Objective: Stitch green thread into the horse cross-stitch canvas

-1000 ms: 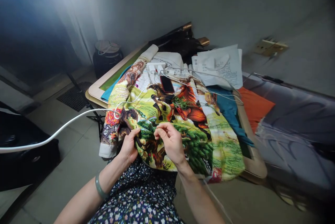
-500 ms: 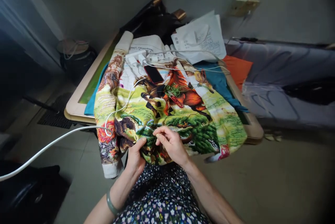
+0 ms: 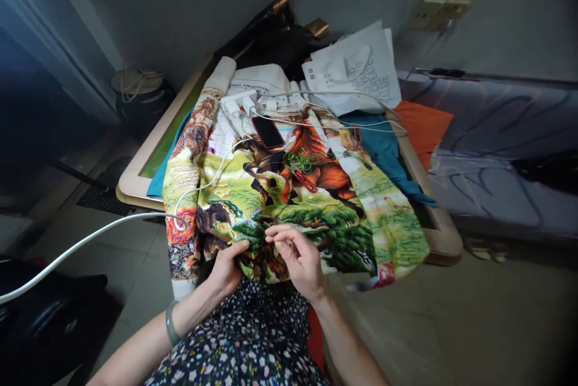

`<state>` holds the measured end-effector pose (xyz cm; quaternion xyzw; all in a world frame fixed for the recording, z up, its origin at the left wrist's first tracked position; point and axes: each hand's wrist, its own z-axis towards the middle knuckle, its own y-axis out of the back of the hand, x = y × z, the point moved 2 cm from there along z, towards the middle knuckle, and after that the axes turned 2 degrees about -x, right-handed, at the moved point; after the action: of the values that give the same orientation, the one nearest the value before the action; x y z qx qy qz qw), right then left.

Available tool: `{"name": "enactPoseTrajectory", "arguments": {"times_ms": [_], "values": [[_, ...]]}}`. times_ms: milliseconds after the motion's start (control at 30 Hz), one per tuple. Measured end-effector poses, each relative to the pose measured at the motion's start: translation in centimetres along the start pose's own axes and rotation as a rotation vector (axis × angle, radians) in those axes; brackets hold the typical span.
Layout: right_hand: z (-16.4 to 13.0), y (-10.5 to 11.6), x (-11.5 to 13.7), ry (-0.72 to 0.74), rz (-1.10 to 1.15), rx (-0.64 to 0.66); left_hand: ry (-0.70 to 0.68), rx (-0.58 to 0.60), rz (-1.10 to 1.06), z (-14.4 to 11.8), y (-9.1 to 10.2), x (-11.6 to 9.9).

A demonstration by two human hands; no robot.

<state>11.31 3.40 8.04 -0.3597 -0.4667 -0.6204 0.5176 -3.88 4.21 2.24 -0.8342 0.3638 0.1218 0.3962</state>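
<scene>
The embroidered horse cloth (image 3: 289, 193) lies spread over the tabletop (image 3: 135, 178), its near edge at the person's lap. The left hand (image 3: 228, 268) grips that edge with fingers clenched on it; the right hand (image 3: 300, 259) pinches the cloth just beside. A phone (image 3: 268, 132) rests farther up.

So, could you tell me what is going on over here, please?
A person sits at a low table with a large embroidered horse picture cloth spread over it. The left hand grips the cloth's near edge, while the right hand pinches at the green stitched part beside it. A phone and white cables lie further back on the cloth.
</scene>
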Motion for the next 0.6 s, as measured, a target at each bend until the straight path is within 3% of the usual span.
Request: {"name": "enactPoseTrajectory", "arguments": {"times_ms": [100,200,267,433,600], "values": [[0.1,-1.8,0.3,0.042,0.082,0.039,-0.018,0.061,-0.074,0.0,0.5,0.6],[1.0,-3.9,-1.4,-0.021,0.043,0.105,-0.061,0.052,-0.115,0.0,1.3,1.5],[1.4,-4.6,-2.9,-0.09,0.09,0.078,-0.047,0.049,-0.109,0.1,1.8,1.9],[-0.4,-4.7,-4.4,-0.132,0.062,-0.078,-0.087,0.09,-0.17,0.0,2.7,1.3],[-3.2,-5.1,-3.4,-0.116,-0.068,-0.036,-0.074,0.073,-0.193,0.6,2.3,0.2]]}}
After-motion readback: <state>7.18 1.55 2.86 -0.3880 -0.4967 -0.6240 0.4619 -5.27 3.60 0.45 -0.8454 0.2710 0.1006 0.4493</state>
